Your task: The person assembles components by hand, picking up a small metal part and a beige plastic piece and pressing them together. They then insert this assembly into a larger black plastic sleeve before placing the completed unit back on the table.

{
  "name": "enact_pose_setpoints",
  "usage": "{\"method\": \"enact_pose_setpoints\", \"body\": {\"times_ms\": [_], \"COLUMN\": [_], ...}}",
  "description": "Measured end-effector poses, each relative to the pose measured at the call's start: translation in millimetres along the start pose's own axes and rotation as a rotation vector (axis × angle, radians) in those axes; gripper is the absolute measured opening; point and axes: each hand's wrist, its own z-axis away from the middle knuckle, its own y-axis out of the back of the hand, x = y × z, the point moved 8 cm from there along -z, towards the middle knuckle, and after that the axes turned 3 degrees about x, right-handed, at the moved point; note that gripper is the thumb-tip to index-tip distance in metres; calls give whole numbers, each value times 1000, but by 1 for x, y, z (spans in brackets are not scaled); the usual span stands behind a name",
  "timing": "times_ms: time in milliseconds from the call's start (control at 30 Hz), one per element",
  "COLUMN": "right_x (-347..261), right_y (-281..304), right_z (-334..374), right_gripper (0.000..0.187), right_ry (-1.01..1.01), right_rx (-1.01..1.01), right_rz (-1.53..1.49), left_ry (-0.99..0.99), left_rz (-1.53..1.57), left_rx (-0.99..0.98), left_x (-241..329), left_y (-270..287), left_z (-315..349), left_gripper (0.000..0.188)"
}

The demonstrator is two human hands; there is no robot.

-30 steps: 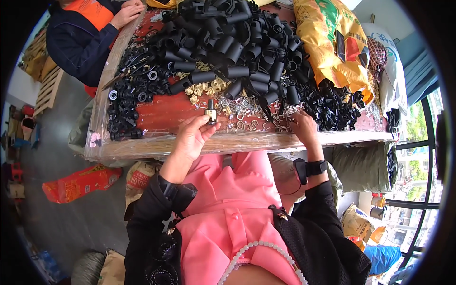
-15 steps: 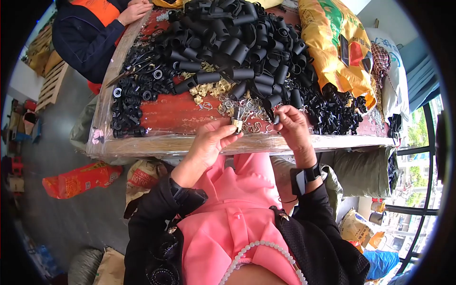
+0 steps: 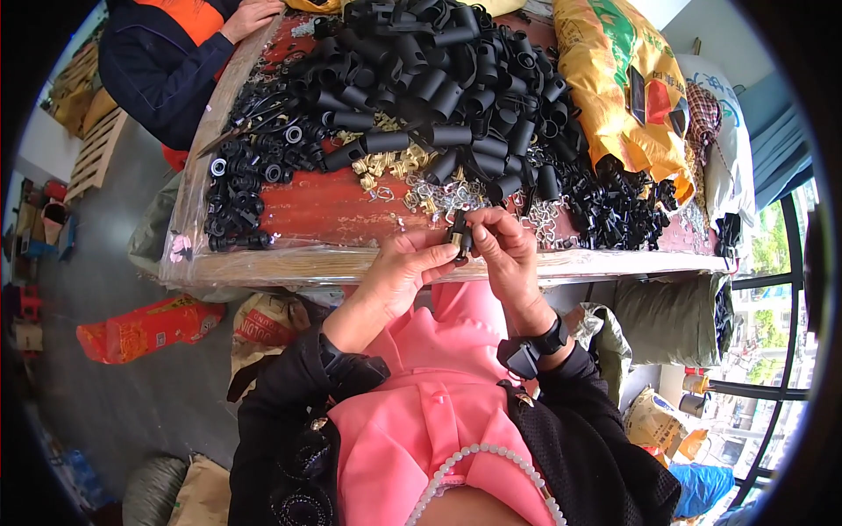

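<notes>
Just over the front edge of the table, my left hand (image 3: 399, 270) pinches a small black-and-brass fitting (image 3: 458, 237) between thumb and fingers. My right hand (image 3: 511, 261) closes on the same fitting from the other side, its thumb and fingertips against it. Whether a separate small part is in the right fingertips is hidden. Beyond my hands lie brass pieces (image 3: 386, 165) and thin bent metal clips (image 3: 548, 226). A big heap of black cylindrical tubes (image 3: 447, 101) rises behind them.
Black ring-shaped parts (image 3: 235, 202) lie at the table's left, small black parts (image 3: 624, 210) at its right. A yellow sack (image 3: 596, 70) leans over the right side. Another person's hand (image 3: 252, 17) rests at the far left edge. A red bag (image 3: 149, 331) lies on the floor.
My right hand, which held a small dark part off to the right, has moved left to meet the fitting. My left hand has shifted slightly right with the fitting.
</notes>
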Motion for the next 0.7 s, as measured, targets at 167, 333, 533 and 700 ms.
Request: {"method": "enact_pose_setpoints", "body": {"times_ms": [167,333,533,700], "right_x": [-18,-42,-26,-1], "right_y": [-5,-20,-8,1], "right_z": [1,8,9,11], "right_gripper": [15,16,11,12], "right_ry": [261,613,547,149], "right_rx": [7,-74,-163,33], "right_rz": [388,686,696,445], "left_ry": [21,31,62,27], "left_rz": [19,59,60,53], "left_rx": [5,1,-5,23], "left_x": [-5,-10,-13,-9], "left_y": [3,8,10,8], "left_z": [-1,-2,-3,-4], "left_gripper": [24,24,23,22]}}
